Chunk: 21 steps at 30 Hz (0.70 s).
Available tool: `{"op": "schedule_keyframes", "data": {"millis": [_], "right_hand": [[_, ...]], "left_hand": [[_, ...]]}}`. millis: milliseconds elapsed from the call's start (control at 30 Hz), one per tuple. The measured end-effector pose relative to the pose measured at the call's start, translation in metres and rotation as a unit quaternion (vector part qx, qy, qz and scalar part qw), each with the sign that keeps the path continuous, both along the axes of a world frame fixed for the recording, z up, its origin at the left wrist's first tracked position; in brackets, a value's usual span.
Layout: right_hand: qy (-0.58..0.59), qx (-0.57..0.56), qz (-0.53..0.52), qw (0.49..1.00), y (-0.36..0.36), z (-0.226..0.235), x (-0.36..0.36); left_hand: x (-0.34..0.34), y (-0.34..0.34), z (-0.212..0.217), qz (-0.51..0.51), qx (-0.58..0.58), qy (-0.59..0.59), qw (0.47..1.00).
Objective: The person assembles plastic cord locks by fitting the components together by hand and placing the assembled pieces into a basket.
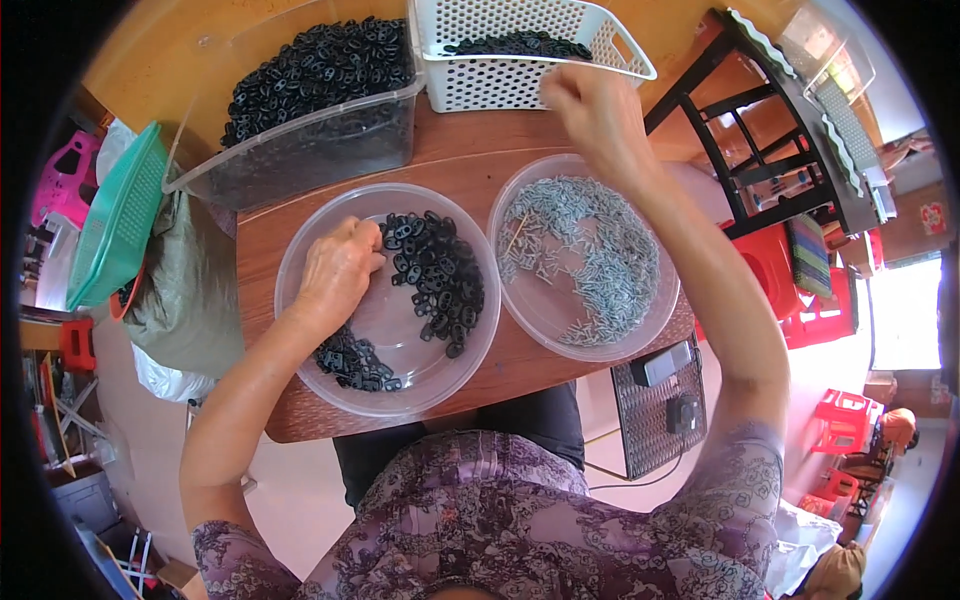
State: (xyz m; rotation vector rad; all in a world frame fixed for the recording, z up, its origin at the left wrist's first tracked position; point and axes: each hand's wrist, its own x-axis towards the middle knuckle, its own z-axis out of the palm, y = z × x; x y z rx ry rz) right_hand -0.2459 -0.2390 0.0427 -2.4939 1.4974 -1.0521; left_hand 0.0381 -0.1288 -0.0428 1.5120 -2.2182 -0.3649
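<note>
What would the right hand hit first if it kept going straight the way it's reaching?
Most likely the white perforated basket: the right hand is already at its near rim, fingers toward the black pieces inside. Depth is unclear.

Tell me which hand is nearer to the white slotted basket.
Right. The right hand is raised at the front edge of the white basket, just about at its rim. The left hand is far off, inside the clear bowl of black parts.

Light: bright daylight, strongest at the blown-out right side.
Shadows: soft, faint on the table point(470, 160).
Focus: centre sharp.
Distortion: fisheye bending toward the rim, black corners.
</note>
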Motion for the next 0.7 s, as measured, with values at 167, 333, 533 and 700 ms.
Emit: {"op": "schedule_keyframes", "data": {"millis": [167,333,533,700], "right_hand": [[0.021,0.122,0.075,0.990,0.102,-0.036,-0.032],[0.027,0.148,0.049,0.987,0.140,-0.068,-0.041],[0.091,0.089,0.048,0.991,0.140,-0.086,-0.034],[0.129,0.063,0.059,0.988,0.135,-0.088,-0.030]], "left_hand": [[-0.003,0.009,0.009,-0.016,-0.014,0.063,0.998],[-0.013,0.033,0.023,0.001,0.054,0.154,0.987],[-0.024,0.065,0.030,0.023,0.197,0.226,0.954],[-0.028,0.078,0.027,0.024,0.230,0.272,0.934]]}}
